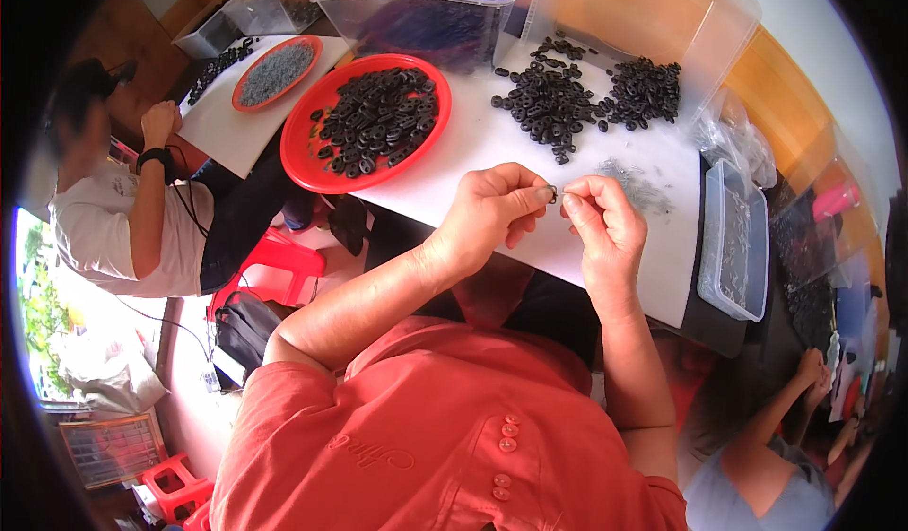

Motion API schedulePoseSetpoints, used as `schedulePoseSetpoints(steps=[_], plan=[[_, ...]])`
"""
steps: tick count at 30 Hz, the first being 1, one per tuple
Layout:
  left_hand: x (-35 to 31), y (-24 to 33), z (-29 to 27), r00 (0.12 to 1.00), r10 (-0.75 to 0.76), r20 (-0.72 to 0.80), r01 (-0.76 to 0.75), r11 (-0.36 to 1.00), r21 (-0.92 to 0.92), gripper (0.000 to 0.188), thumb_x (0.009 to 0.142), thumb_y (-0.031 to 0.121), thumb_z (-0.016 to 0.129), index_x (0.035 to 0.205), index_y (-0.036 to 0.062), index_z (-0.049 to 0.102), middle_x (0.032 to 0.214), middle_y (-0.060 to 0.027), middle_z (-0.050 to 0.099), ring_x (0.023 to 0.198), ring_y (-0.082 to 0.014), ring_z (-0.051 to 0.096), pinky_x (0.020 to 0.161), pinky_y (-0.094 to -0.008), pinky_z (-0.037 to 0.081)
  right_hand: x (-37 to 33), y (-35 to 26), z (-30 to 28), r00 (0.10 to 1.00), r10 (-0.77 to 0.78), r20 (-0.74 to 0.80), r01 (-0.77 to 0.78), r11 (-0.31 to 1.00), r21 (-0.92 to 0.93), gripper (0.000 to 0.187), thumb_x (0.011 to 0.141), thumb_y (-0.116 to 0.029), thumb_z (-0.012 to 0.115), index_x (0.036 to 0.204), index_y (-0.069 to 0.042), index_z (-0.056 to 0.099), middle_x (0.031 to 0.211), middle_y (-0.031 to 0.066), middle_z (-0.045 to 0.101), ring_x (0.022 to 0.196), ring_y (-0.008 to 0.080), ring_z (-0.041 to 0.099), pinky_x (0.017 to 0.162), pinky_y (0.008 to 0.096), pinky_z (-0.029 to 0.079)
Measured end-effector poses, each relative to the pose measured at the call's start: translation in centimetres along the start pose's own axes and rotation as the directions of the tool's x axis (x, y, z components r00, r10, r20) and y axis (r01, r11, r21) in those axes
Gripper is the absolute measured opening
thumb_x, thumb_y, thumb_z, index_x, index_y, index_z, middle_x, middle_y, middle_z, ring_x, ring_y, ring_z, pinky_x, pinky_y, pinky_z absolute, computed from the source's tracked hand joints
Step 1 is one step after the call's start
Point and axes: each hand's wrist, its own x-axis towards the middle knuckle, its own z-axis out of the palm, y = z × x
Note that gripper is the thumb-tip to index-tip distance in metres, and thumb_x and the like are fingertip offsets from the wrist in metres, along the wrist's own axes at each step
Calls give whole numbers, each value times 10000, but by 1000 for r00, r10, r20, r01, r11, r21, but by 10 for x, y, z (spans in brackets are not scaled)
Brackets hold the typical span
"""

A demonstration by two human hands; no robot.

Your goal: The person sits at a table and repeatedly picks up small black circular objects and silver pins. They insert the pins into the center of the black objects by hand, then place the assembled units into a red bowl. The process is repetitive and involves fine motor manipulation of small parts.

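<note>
A small dark ring (553, 193) is pinched between the thumb and forefinger of the left hand (490, 208), and is held over the near part of the white tabletop (653, 271). The right hand (610, 230) is raised just beside it, with thumb and forefinger brought near each other; whether anything thin is gripped there cannot be told. Loose clear pieces (636, 189) are scattered beyond the right hand. Black links (549, 105) are heaped farther back, and more are piled in a red tray (301, 143) to the left.
</note>
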Motion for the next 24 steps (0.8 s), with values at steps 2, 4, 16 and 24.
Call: schedulePoseSetpoints(steps=[2, 4, 16, 24], plan=[[1, -4, -4, 1000, -14, -17, 13, 996, -94, 179, 988, 155, 653, 1031, -19, 654, 831, -35, 642, 686, -89, 586, 549, -238, 452, -1, -1, 3, 1000, -24, 0, 24, 999, -22, 68, 938, 18, 656, 971, -1, 599, 815, 23, 639, 708, 94, 561, 671, 247, 480], [0, -5, -6, 1000, -21, -13, 20, 995, -101, 181, 984, 159, 662, 1031, -16, 654, 833, -34, 641, 689, -91, 590, 555, -237, 456, 0, -1, 6, 999, -52, 10, 52, 998, -42, 65, 939, 12, 656, 967, -5, 600, 813, 27, 638, 704, 99, 563, 666, 249, 480], [-3, -8, -8, 1000, 8, -1, -8, 997, -73, 175, 991, 148, 650, 1055, -15, 641, 861, -32, 637, 738, -102, 605, 592, -248, 476, 4, 0, 7, 995, -96, 39, 101, 985, -141, 59, 945, 13, 643, 974, -4, 594, 808, 50, 632, 691, 120, 575, 640, 260, 476], [-3, -8, -8, 1000, -4, -12, 3, 998, -63, 179, 997, 144, 638, 1066, -20, 630, 868, -33, 632, 736, -101, 608, 576, -242, 482, 5, 4, 8, 990, -126, 60, 136, 971, -197, 38, 957, 7, 628, 970, -8, 595, 806, 55, 626, 669, 141, 572, 619, 268, 469]])
